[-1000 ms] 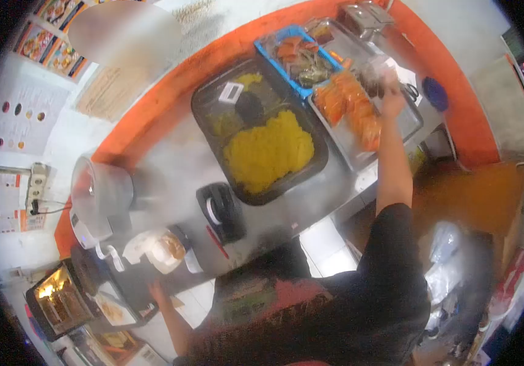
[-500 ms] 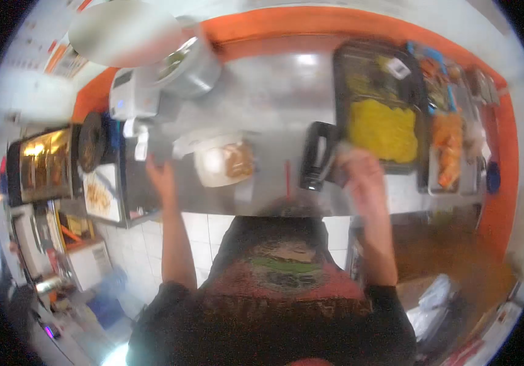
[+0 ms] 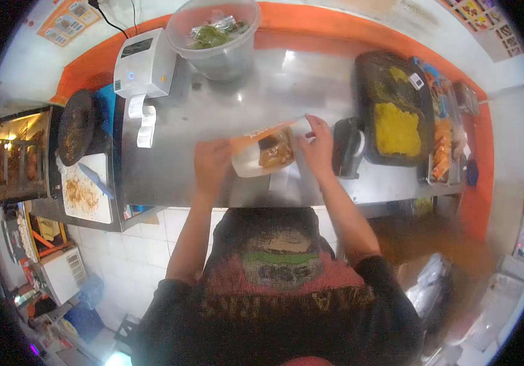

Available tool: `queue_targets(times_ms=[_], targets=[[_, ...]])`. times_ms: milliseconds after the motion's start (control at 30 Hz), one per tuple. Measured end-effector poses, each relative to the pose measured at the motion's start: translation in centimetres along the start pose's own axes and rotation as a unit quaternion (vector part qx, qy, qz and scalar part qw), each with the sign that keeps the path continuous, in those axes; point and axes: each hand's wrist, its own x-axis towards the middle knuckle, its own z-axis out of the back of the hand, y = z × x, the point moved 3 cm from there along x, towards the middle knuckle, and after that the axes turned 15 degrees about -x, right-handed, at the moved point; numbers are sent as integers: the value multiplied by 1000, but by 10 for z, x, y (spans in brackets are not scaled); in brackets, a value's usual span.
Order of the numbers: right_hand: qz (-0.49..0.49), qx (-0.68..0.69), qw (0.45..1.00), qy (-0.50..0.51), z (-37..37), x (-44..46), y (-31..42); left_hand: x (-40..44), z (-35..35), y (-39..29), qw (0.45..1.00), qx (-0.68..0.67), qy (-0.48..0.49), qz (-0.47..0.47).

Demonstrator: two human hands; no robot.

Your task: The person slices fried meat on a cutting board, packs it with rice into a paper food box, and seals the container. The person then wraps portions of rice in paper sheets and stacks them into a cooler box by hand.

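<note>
No wording can be read with certainty. Lettering on the black shirt is too worn, and print on the orange-and-white wrapper, paper strip and wall posters too blurred.

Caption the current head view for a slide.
Left hand and right hand hold an orange strip across a food tub.

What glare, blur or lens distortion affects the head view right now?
Head view: strong fisheye curve, with black corners and the counter's orange border bowed; white glare spots on the steel counter; the left hand looks soft, its fingers poorly defined; the print on the shirt is hard to read.
</note>
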Motion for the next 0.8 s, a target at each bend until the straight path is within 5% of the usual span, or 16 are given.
queue_targets(times_ms=[67,300,400,467,567,700,767,800], targets=[[11,-37,998,58,-15,-11,-12,-14,0,-7,996,45,49,-64],[70,-100,992,15,-37,-38,-40,-55,-26,20,995,-6,28,-93],[79,-124,989,3,-43,-49,-33,-54,-36,33,998,38,-16,-39],[-24,-7,996,89,-48,-58,-29,-52,-42,44,987,-32,-55,144],[-69,22,989,128,-53,-58,-22,-56,-60,71,955,-125,-60,262],[-64,12,981,182,-58,-51,-40,-42,-67,70,951,-188,-120,215],[-24,-10,982,187,-40,-37,-23,-23,-50,48,906,-188,-67,373],[-29,-11,982,189,-37,-33,-21,-20,-46,43,906,-187,-63,375]])
